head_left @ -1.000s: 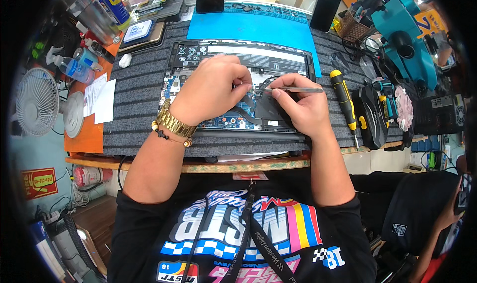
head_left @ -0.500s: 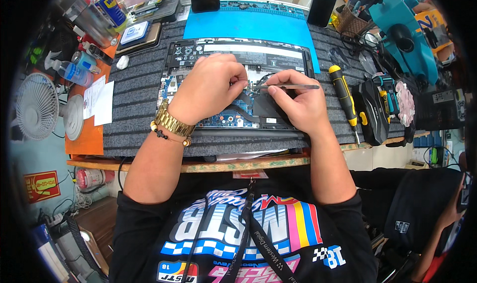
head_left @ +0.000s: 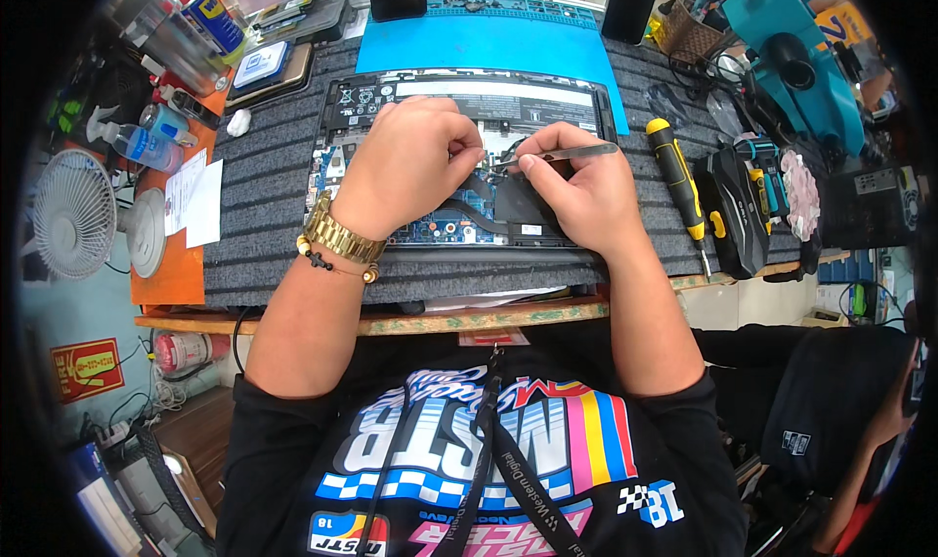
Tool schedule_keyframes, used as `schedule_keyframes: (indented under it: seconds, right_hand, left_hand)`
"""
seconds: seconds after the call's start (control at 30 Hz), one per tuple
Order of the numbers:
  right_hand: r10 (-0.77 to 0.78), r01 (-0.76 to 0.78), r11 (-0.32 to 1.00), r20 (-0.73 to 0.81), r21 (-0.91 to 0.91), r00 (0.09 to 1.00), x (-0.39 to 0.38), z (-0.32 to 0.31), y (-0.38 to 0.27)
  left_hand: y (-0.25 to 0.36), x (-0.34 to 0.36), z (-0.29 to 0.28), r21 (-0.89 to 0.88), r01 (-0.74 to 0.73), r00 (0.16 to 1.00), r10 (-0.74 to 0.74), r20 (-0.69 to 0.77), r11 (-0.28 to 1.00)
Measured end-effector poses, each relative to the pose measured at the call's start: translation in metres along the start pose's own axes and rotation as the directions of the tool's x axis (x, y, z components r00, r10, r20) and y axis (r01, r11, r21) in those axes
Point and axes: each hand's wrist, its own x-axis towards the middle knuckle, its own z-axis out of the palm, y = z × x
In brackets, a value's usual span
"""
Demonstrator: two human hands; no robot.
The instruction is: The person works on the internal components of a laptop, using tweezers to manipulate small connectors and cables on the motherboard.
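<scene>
An opened laptop (head_left: 459,230) lies before me on a grey ribbed mat, its blue circuit board, black ribbon cable and long black battery (head_left: 542,107) exposed. My right hand (head_left: 584,188) is closed on metal tweezers (head_left: 576,153), whose tips reach down to the board near the middle of the laptop. Over the board's left half, my left hand (head_left: 415,166) is closed, thumb and forefinger pinched together just left of the tweezer tips. Whatever those fingers hold is too small or hidden to make out. A gold watch and a beaded bracelet circle my left wrist.
Right of the laptop lie a yellow-and-black screwdriver (head_left: 674,186) and a black tool case (head_left: 733,210). A blue silicone mat (head_left: 479,49) spreads behind it. Spray bottles (head_left: 142,147) and a white fan (head_left: 73,203) stand left. Beyond the right table edge, another person's arm shows.
The tweezers have tilted, their rear end now higher, and my right hand has turned slightly with them. My left hand stays pinched near the same spot. The whole view has shifted a little.
</scene>
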Motion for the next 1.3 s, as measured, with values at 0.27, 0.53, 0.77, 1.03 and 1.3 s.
schedule_keyframes:
  seconds: [0.27, 0.53, 0.77, 1.03, 1.3]
  right_hand:
    - [-0.051, 0.051, 0.998, -0.019, -0.023, 0.998, 0.0030, 0.0009, 0.0066]
    - [-0.042, 0.042, 0.999, -0.027, -0.011, 0.999, 0.0054, 0.0031, 0.0106]
    - [-0.055, 0.055, 0.998, -0.015, -0.037, 0.998, 0.0049, 0.0009, 0.0074]
    - [-0.048, 0.048, 0.999, -0.033, -0.001, 0.998, 0.0046, 0.0029, 0.0085]
    - [-0.047, 0.046, 0.998, -0.028, -0.038, 0.998, 0.0039, 0.0015, 0.0068]
  left_hand:
    - [0.0018, 0.0029, 0.0013, 0.036, -0.006, 1.000, 0.007, -0.019, 0.999]
    - [0.0019, 0.0049, 0.0018, 0.071, -0.035, 0.999, 0.037, -0.025, 0.997]
    - [0.0034, 0.0064, 0.0040, 0.097, -0.034, 0.999, 0.036, -0.024, 0.995]
    - [0.0034, 0.0071, 0.0040, 0.085, -0.042, 0.999, 0.045, -0.031, 0.996]
    - [0.0045, 0.0073, 0.0046, 0.090, -0.043, 0.998, 0.046, -0.036, 0.995]
